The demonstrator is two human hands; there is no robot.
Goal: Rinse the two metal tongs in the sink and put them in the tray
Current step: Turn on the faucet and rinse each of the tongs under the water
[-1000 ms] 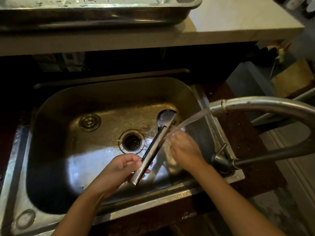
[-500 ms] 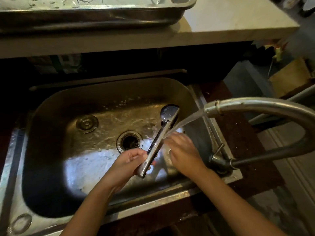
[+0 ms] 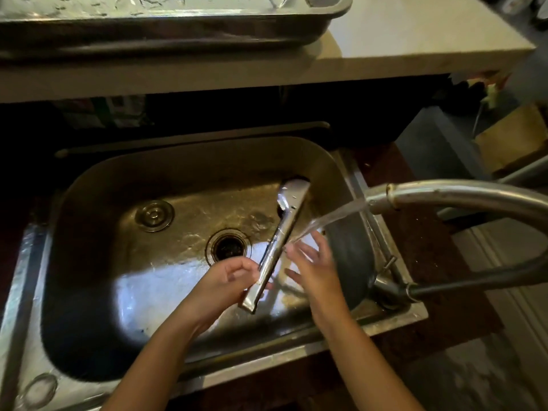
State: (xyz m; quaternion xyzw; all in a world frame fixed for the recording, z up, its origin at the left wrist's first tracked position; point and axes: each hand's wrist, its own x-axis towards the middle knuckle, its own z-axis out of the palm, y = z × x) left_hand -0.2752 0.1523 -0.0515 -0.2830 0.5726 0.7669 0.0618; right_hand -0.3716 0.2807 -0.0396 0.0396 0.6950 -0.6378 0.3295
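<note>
1. While water runs from the faucet (image 3: 444, 194), my left hand (image 3: 225, 281) holds one pair of tongs (image 3: 280, 241) over the sink (image 3: 184, 161), fingers curled around the hinge end, just on the near side of the drain (image 3: 229, 247).
2. Tongs are tilted: hinge end low and toward me, spoon-shaped tips up and away, past the drain toward the sink's far right corner. Arms are pressed together.
3. My right hand (image 3: 314, 262) is open, fingers spread, palm facing the tongs, just right of the shaft. Gripping nothing; contact with the tongs, can't tell.
4. Water stream (image 3: 329, 219) lands on my right hand's fingertips, right of the drain, next to the tongs' mid-shaft.
5. Tray (image 3: 296, 28) sits on the counter (image 3: 415, 34), well beyond the sink's far rim. Wet inside.
6. Small round plug (image 3: 154, 215) lies on the sink floor, left of the drain.
</note>
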